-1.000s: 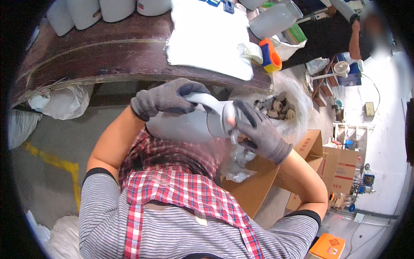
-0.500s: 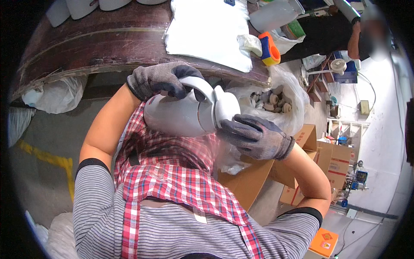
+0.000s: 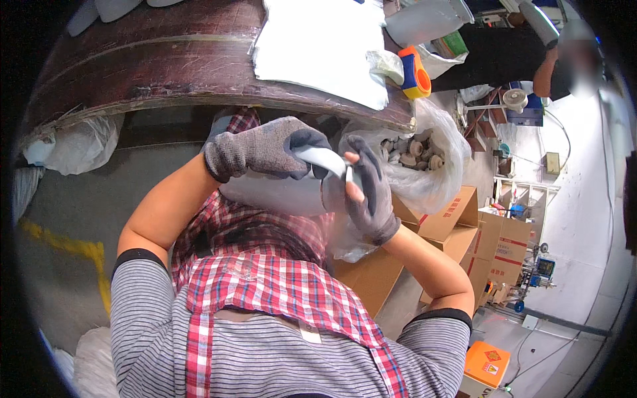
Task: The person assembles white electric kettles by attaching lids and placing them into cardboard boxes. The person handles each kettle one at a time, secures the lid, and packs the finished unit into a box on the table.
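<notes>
A pale grey-white jug (image 3: 265,192), like a vacuum flask, lies on its side across my lap, against a red checked apron (image 3: 265,285). My left hand (image 3: 269,149), in a grey work glove with dark fingers, is closed round its curved handle (image 3: 324,159). At the jug's top end, my right hand (image 3: 371,199), in a similar glove, grips the lid end, with bare fingertips showing through the glove. The lid and spout are mostly hidden behind that hand.
Ahead, a dark worn table (image 3: 166,73) carries a stack of white sheets (image 3: 318,53) and an orange-and-blue tape dispenser (image 3: 416,74). A clear bag (image 3: 451,172) of small stoppers (image 3: 411,152) hangs by its edge. Cardboard boxes (image 3: 378,282) stand right. A co-worker (image 3: 491,56) is far right.
My right hand has turned from lying flat by the lid to wrapping upright round the jug's top end, covering the lid. My left hand has shifted slightly right, still on the handle.
</notes>
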Motion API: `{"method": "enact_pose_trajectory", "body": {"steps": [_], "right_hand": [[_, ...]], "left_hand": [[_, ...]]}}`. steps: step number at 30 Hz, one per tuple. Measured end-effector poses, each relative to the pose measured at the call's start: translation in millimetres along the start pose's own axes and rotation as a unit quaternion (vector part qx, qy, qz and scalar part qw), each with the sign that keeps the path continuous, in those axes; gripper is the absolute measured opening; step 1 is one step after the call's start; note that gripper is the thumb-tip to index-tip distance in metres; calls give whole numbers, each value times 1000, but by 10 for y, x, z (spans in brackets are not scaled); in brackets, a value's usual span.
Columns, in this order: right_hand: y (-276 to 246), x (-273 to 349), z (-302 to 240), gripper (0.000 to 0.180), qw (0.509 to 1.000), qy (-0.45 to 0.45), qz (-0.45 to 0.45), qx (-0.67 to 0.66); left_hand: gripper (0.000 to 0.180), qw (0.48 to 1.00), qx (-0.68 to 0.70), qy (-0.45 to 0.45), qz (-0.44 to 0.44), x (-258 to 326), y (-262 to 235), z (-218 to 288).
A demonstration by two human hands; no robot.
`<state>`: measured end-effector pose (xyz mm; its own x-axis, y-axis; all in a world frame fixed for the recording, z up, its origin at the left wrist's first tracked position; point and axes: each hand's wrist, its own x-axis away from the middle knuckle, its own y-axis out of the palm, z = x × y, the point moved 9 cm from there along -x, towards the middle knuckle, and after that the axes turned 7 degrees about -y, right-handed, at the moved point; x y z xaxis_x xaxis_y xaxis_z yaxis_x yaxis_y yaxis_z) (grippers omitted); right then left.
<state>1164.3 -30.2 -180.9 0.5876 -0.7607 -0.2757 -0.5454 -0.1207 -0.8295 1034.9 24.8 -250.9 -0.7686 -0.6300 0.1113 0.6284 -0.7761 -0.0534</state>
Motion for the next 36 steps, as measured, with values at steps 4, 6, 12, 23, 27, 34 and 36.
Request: {"method": "enact_pose_trajectory", "body": {"steps": [4, 6, 12, 23, 27, 34, 36], "right_hand": [[-37, 48, -254, 52, 990, -134, -30, 33], [-48, -55, -426, 51, 977, -206, -22, 44], [154, -296, -957, 40, 926, -308, -204, 77], [287, -117, -1222, 42, 830, -499, -242, 50], [-149, -341, -852, 82, 923, -317, -189, 111], [-257, -144, -263, 108, 922, 50, -349, 162], [-244, -108, -252, 105, 921, 61, -353, 151]], "left_hand": [[52, 994, 67, -19, -82, -48, 187, -60], [54, 986, 109, -13, -122, -47, 180, -37], [53, 958, 206, -27, -200, -52, -31, -95], [52, 972, 169, -21, -164, -37, -127, -11], [48, 978, 161, -30, -132, 5, -206, -70], [54, 987, 114, -13, -115, -30, -122, -51], [53, 990, 97, 7, -104, -50, -80, 3]]}}
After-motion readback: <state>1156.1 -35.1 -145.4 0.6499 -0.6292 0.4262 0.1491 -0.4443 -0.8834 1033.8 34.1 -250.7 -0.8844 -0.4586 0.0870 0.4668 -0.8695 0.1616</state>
